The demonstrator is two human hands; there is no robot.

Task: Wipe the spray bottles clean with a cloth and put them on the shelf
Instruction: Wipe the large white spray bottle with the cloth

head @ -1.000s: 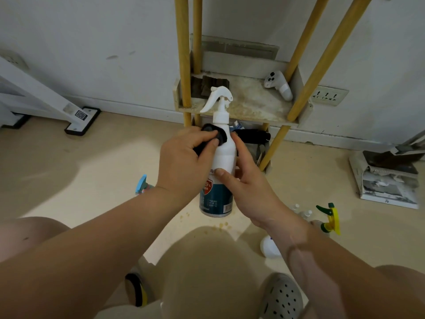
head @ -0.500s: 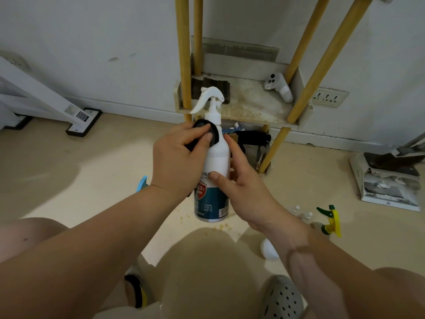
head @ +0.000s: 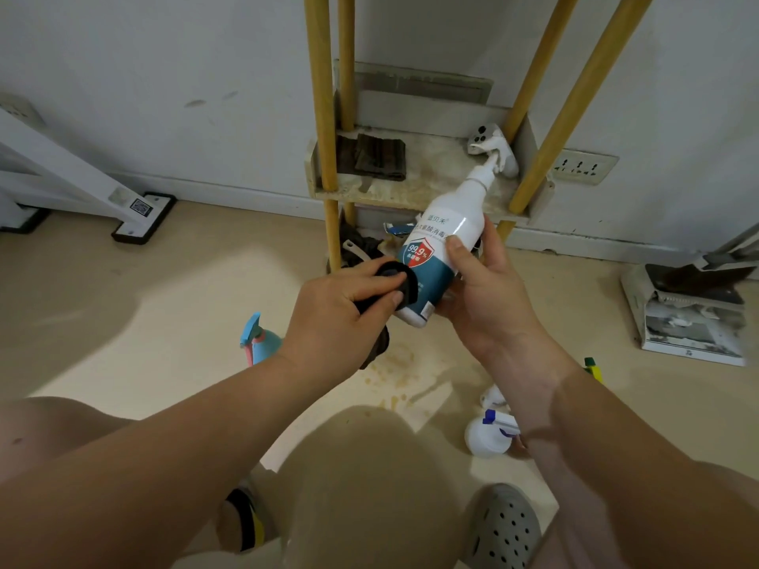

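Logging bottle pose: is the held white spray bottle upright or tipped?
Tipped. The white spray bottle slants, nozzle up and right toward the shelf, base down-left by the cloth.

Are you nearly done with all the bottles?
No. I see no bottle on the shelf yet. The right hand holds a tilted white bottle while the left hand presses the cloth on it. A blue bottle, a blue-trigger bottle and a yellow sprayer wait on the floor.
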